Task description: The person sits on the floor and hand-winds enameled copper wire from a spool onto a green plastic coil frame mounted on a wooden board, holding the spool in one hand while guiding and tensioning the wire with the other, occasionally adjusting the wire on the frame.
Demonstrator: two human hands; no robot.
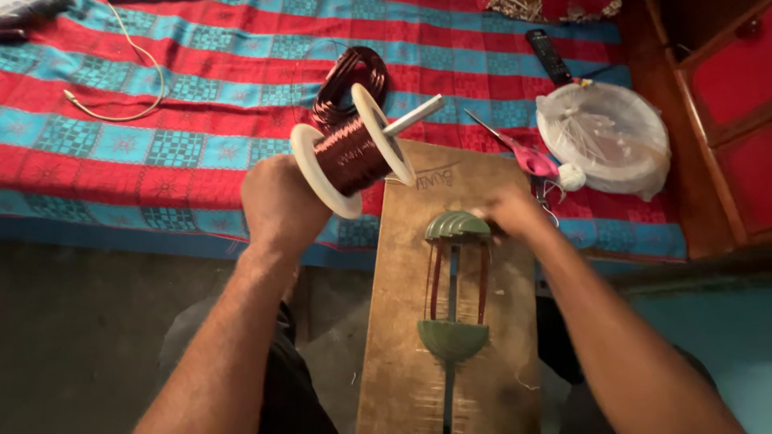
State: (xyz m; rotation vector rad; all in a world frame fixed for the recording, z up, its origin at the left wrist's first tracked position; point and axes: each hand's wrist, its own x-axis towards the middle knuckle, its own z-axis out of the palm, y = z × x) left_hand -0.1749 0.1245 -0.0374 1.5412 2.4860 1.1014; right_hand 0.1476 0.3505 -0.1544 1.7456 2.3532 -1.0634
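My left hand (277,201) holds up a white spool (351,151) of copper-red wire on a pale rod (412,115), above the left edge of a wooden board (402,321). A green winding former (455,281) with stepped ends lies on the board, red wire strands running between its two ends. My right hand (509,213) rests at the former's top right end, blurred; its fingers look closed at the wire there, but the grip is not clear. A loose coil of the same wire (354,76) lies on the cloth behind the spool.
A red and teal patterned cloth (161,120) covers the bed. Pink-handled scissors (527,157), a white ball of thread (572,177), a bagged white dish (603,137), a black remote (549,55) and a cream cable (129,112) lie on it. A wooden cabinet (724,104) stands right.
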